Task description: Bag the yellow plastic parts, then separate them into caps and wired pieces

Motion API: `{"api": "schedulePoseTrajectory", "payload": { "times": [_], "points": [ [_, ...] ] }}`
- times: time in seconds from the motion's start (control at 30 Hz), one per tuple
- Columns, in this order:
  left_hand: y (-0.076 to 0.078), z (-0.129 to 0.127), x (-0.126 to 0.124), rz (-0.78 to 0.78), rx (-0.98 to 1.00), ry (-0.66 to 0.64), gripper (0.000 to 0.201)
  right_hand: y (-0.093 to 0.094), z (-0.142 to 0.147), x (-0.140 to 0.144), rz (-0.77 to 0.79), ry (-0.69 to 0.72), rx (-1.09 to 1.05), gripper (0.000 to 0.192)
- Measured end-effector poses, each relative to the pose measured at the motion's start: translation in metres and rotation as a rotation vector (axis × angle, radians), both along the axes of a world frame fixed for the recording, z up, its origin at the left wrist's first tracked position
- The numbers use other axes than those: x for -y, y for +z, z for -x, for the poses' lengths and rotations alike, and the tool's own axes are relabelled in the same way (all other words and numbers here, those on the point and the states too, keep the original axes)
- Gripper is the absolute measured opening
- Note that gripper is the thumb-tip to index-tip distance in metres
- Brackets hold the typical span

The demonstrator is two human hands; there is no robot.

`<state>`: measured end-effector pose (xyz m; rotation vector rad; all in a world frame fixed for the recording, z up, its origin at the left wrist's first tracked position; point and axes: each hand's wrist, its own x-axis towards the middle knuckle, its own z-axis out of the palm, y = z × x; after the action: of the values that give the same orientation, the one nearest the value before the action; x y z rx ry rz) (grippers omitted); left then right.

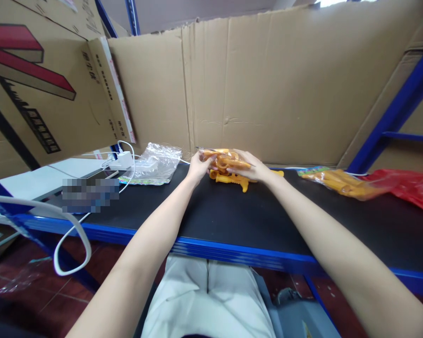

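Observation:
Both my hands hold a clear plastic bag of orange plastic parts (pixel 229 159) at the back of the black shelf top. My left hand (pixel 199 167) grips the bag's left end, thumb in front. At its right end, my right hand (pixel 252 166) is closed round the bag, its fingers partly hidden. Just under the bag lies a loose yellow-orange plastic piece (pixel 236 180), shaped like a toy gun as far as I can see. What the bagged parts are exactly, I cannot make out.
Left of my hands lies a clear plastic bag (pixel 158 162), near a white charger (pixel 123 160) with cables. Another bag of orange parts (pixel 345 182) and a red plastic bag (pixel 412 188) are on the right. Cardboard (pixel 285 89) walls the back; a blue rail (pixel 246 253) edges the front.

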<state>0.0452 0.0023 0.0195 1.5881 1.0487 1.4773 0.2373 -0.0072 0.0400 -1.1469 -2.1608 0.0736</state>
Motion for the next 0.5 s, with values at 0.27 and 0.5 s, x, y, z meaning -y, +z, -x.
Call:
{"api": "schedulePoseTrajectory", "payload": {
  "times": [0.27, 0.5],
  "points": [
    [0.004, 0.005, -0.004, 0.024, 0.089, 0.051, 0.033, 0.004, 0.0, 0.004, 0.162, 0.1, -0.415, 0.059],
    [0.012, -0.006, 0.002, -0.03, 0.234, -0.012, 0.026, 0.014, 0.01, 0.015, -0.052, -0.041, -0.526, 0.051]
  ]
}}
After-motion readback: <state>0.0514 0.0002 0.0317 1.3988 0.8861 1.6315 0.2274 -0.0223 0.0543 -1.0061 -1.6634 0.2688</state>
